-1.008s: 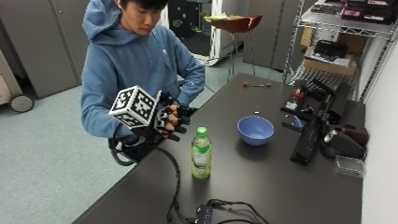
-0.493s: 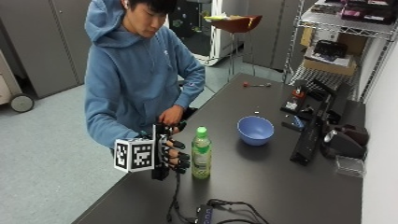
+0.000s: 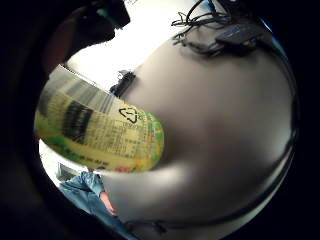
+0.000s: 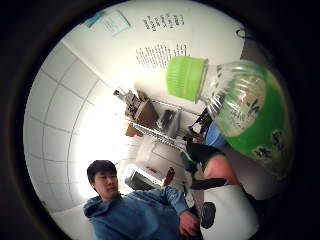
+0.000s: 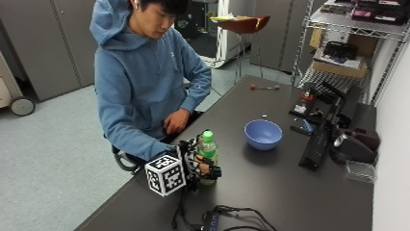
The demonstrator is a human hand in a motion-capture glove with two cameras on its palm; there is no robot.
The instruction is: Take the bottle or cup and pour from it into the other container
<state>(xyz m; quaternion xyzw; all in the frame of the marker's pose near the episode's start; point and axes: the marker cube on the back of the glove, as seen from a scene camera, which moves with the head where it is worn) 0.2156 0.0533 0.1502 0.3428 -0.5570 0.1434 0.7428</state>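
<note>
Now wrapped round the upright green bottle [image 5: 206, 159] on the dark table [image 5: 282, 192] — gloved right hand [image 5: 195, 168], fingers curled on it, blue bowl [image 5: 263, 134] apart — thumb-side view alone shows green cap [image 4: 186, 78].

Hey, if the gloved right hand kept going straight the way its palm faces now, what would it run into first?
The green bottle: the right hand is already at its side, fingers curling round it, and the bottle fills both palm views. Beyond it, roughly along that line, sits the blue bowl, though depth is hard to judge.
</note>
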